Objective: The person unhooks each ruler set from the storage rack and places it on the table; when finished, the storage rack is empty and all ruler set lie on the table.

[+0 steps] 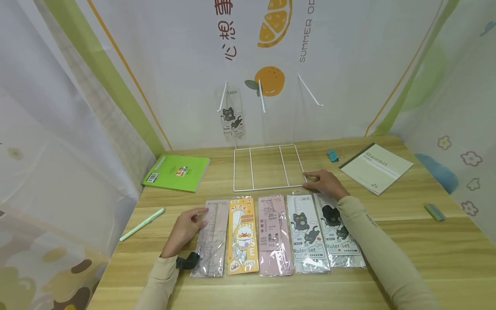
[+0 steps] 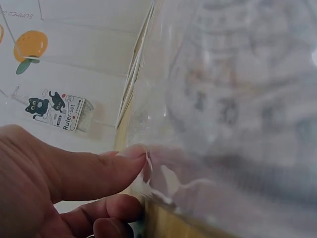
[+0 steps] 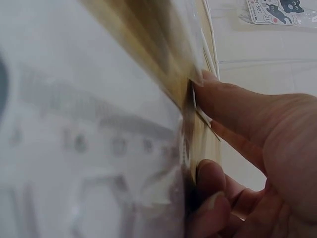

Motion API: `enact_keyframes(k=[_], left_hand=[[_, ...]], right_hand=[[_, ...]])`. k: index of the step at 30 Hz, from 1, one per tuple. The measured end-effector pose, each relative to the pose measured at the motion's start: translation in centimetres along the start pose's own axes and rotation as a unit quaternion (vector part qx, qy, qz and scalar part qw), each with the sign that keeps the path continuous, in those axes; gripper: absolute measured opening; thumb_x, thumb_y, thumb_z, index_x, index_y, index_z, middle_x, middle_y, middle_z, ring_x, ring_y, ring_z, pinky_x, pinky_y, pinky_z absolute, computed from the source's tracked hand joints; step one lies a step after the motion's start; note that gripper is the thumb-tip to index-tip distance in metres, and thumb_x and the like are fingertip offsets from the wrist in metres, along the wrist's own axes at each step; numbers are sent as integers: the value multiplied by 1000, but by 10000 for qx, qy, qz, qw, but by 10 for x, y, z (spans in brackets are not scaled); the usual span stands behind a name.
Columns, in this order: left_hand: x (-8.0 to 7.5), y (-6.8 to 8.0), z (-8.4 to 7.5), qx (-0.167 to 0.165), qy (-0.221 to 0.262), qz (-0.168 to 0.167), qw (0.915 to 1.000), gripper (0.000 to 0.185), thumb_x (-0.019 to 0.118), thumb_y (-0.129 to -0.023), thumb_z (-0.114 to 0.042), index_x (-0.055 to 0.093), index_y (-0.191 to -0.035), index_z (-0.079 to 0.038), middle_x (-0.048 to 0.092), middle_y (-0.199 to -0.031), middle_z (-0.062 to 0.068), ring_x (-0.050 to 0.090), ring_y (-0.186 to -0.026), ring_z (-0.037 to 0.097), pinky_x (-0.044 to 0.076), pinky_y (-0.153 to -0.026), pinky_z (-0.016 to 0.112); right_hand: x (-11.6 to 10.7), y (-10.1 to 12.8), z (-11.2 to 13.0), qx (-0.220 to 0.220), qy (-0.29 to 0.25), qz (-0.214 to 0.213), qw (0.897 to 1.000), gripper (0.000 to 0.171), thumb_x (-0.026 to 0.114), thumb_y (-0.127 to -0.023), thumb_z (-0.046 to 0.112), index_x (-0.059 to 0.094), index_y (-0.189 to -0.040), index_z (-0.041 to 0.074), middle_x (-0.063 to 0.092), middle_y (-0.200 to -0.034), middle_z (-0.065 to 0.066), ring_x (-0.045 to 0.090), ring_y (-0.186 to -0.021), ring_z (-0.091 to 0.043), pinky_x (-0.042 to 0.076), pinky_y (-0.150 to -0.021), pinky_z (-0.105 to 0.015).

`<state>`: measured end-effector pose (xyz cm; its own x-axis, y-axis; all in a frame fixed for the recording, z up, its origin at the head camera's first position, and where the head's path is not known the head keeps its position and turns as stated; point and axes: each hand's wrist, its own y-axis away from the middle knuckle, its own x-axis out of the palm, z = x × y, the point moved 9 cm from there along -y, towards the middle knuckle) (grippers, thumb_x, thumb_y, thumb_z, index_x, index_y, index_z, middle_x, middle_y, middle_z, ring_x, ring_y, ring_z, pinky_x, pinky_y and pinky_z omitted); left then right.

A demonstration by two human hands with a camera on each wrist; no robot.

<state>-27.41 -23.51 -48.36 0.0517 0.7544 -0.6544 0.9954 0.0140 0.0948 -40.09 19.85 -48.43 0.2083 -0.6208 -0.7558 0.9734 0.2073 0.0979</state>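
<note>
A row of packaged ruler sets lies on the table. At its left end, my left hand [image 1: 186, 228] pinches the edge of a pinkish ruler set [image 1: 213, 241]; the thumb [image 2: 109, 171] is on its crinkled plastic. Beside it come a yellow duck ruler set [image 1: 243, 237], a pink ruler set [image 1: 274, 241] and two black-cat ruler sets [image 1: 306, 230] [image 1: 337, 228]. My right hand [image 1: 327, 183] is at the front right corner of the white wire rack [image 1: 267, 188], thumb and forefinger apart. Its thumb [image 3: 233, 96] touches a plastic corner.
Another cat ruler set [image 1: 232, 118] hangs from the left of the rack's three white hooks [image 1: 261, 97]. Left are a green notebook [image 1: 178, 172] and a pale green pen [image 1: 142, 224]. Right are a blue binder clip [image 1: 332, 155], a cream notebook [image 1: 377, 168] and an eraser [image 1: 435, 212].
</note>
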Motion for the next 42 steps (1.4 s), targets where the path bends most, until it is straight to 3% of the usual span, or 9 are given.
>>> enact_keyframes(k=[5, 8, 14, 19, 25, 29, 33, 37, 42], left_hand=[[2, 3, 0, -5, -53, 153, 9999, 35, 67, -92, -2, 70, -127, -5, 49, -75, 4, 40, -61, 14, 34, -51, 23], [2, 5, 1, -62, -130, 209, 9997, 34, 69, -91, -6, 71, -126, -6, 51, -80, 5, 42, -67, 16, 36, -55, 25], [-2, 8, 3, -135, -211, 78, 9997, 36, 76, -88, -9, 72, -124, -5, 66, -103, 13, 51, -82, 20, 43, -66, 28], [-5, 10, 3, -139, -366, 71, 9992, 35, 76, -89, -11, 72, -123, -5, 65, -95, 13, 46, -72, 18, 39, -60, 27], [-9, 13, 4, -34, -569, 34, 9984, 33, 76, -89, -12, 73, -121, -5, 69, -107, 15, 49, -78, 18, 41, -66, 29], [-11, 8, 2, -41, -424, 100, 9990, 38, 76, -89, -11, 70, -126, -5, 62, -86, 9, 45, -68, 16, 37, -57, 25], [-19, -8, -11, 71, -129, 71, 9999, 41, 73, -91, -10, 67, -131, -3, 55, -79, 6, 43, -65, 15, 36, -52, 24], [-30, -38, -32, 281, 413, 178, 9986, 43, 68, -96, -18, 62, -137, -7, 61, -101, 12, 48, -77, 17, 42, -59, 24], [-50, -87, -61, 616, 1218, 62, 9906, 44, 67, -98, -26, 60, -141, -14, 61, -123, 12, 45, -71, 12, 40, -58, 20]], right_hand=[[1, 0, -1, 2, 53, 1, 10000, 57, 75, -91, 35, 60, -139, 9, 55, -78, -6, 44, -68, -18, 37, -61, -30], [0, -1, -1, 26, 73, -29, 10000, 57, 75, -91, 35, 61, -139, 10, 55, -79, -7, 45, -69, -18, 37, -61, -30], [0, -1, -2, 46, 58, -82, 9999, 57, 76, -90, 35, 60, -139, 9, 52, -76, -5, 43, -67, -18, 36, -60, -30], [0, 0, -1, -10, 124, -89, 9999, 57, 75, -91, 33, 60, -139, 8, 49, -73, -4, 41, -66, -17, 35, -60, -30], [0, -1, -1, -88, 123, -45, 9999, 57, 75, -91, 34, 60, -140, 9, 49, -72, -3, 40, -64, -16, 35, -59, -30], [-3, 0, 1, -166, 148, -53, 9997, 58, 75, -91, 35, 59, -139, 7, 48, -67, -2, 39, -61, -15, 34, -57, -29], [-5, 0, 0, -128, 151, -91, 9998, 58, 76, -90, 35, 60, -139, 8, 48, -67, -1, 39, -61, -14, 35, -57, -29], [-4, -1, -2, -111, 141, -111, 9998, 58, 76, -90, 35, 60, -139, 8, 49, -68, -1, 40, -62, -15, 35, -58, -29], [1, -2, -2, -192, 57, -67, 9998, 58, 77, -89, 33, 60, -139, 8, 45, -63, 2, 37, -58, -13, 33, -55, -29]])
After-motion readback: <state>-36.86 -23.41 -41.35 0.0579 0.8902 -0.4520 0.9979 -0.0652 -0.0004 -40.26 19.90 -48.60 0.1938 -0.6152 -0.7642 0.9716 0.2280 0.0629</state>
